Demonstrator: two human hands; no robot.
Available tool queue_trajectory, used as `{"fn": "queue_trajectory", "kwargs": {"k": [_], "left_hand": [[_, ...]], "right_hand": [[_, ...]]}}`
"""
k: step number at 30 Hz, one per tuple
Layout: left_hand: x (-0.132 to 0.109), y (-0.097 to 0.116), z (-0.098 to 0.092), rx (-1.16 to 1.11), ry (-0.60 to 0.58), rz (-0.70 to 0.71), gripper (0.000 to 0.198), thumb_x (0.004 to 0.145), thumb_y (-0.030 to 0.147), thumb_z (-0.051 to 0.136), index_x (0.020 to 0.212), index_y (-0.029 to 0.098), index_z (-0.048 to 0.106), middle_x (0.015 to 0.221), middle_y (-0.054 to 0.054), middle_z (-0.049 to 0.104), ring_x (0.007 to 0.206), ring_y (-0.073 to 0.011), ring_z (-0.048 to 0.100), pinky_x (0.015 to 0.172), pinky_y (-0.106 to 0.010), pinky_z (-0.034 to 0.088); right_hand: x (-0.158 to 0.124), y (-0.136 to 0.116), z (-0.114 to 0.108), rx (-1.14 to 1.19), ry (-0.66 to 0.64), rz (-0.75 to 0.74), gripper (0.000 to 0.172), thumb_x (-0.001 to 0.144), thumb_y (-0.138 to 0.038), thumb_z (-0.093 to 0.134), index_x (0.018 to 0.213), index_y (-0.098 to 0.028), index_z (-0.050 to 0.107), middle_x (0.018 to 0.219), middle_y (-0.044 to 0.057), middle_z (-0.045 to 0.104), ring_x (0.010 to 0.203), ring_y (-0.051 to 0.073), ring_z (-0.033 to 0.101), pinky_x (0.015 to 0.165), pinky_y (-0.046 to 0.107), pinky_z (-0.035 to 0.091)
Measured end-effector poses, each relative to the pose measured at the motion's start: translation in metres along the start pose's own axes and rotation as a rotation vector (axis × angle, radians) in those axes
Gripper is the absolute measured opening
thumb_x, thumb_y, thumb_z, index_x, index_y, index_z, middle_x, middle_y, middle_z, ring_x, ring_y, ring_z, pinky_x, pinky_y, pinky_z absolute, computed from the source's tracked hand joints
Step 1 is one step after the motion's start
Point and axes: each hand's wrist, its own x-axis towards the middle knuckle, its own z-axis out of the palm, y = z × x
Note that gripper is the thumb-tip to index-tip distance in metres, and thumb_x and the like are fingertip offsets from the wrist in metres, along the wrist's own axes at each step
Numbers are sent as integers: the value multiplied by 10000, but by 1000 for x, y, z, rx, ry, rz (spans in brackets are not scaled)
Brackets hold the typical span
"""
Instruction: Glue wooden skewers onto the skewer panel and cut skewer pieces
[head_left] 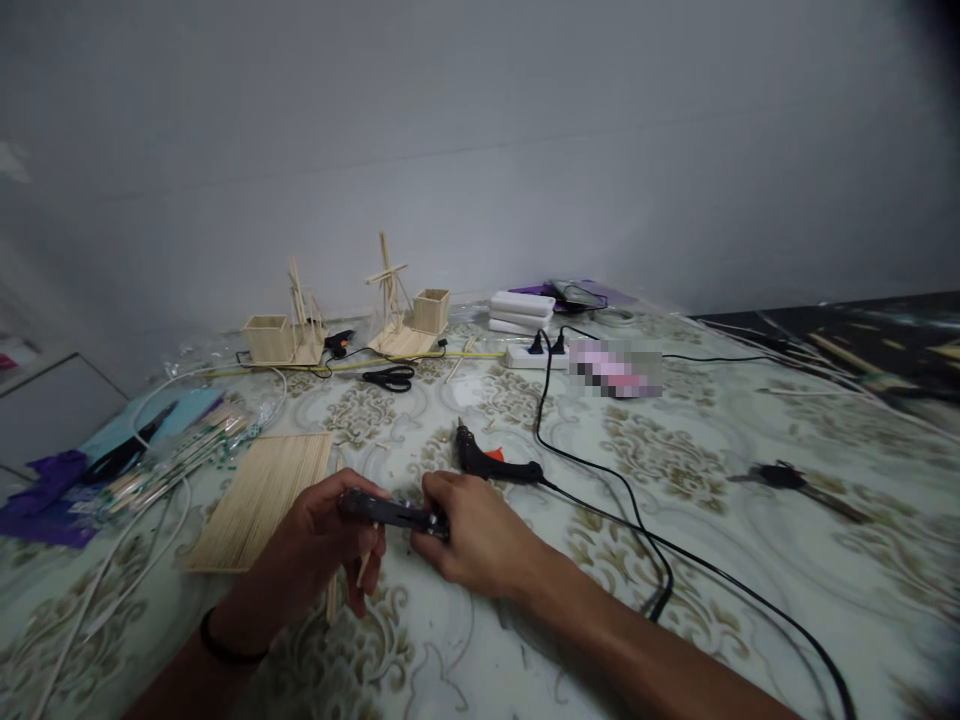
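Observation:
My right hand (476,530) is closed around one end of a slim dark tool (397,514); its exact kind does not show. The other end of that tool lies against the fingers of my left hand (330,530). Between my left fingers a short thin wooden stick (365,568) points downward. Below, another wooden stick (331,600) is partly hidden by the hand. A flat panel of wooden sticks (259,500) rests on the table to the left. Just beyond my right hand lies a black glue gun (495,462) with an orange trigger.
Two stick models (270,342) (405,335) with small boxes stand at the back. Black scissors (390,378) lie before them. A white power strip (517,357) feeds black cables (600,465). Bagged sticks (187,455) lie left; keys (784,477) right.

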Motion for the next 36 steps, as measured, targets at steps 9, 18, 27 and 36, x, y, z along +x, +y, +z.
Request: {"fn": "queue_trajectory", "kwargs": {"k": [9, 18, 27, 36], "left_hand": [[-1, 4, 3, -18, -15, -6, 283, 872, 256, 849, 1092, 218, 675, 779, 37, 748, 462, -120, 685, 376, -183, 576], [-1, 3, 5, -19, 7, -8, 276, 869, 232, 849, 1080, 209, 673, 753, 32, 736, 471, -131, 692, 374, -185, 576], [0, 5, 7, 5, 25, -17, 286, 863, 271, 863, 1084, 228, 686, 736, 30, 740, 465, -132, 677, 383, -188, 565], [1, 4, 6, 10, 33, 6, 289, 868, 231, 852, 1090, 196, 670, 746, 28, 743, 490, -142, 709, 400, -201, 596]], "right_hand": [[1, 0, -1, -13, 4, -5, 167, 816, -293, 714, 793, -192, 583, 803, 50, 685, 684, 161, 524, 640, 285, 304], [1, 1, -1, -12, 13, -23, 164, 826, -287, 711, 797, -198, 576, 804, 41, 688, 688, 164, 545, 648, 286, 314], [1, 5, 1, -23, 32, -29, 153, 818, -302, 706, 809, -195, 596, 811, 53, 700, 697, 175, 566, 653, 294, 306], [1, 3, -1, -44, 15, -20, 152, 832, -304, 714, 825, -187, 618, 829, 55, 711, 703, 177, 573, 651, 296, 309]]}}
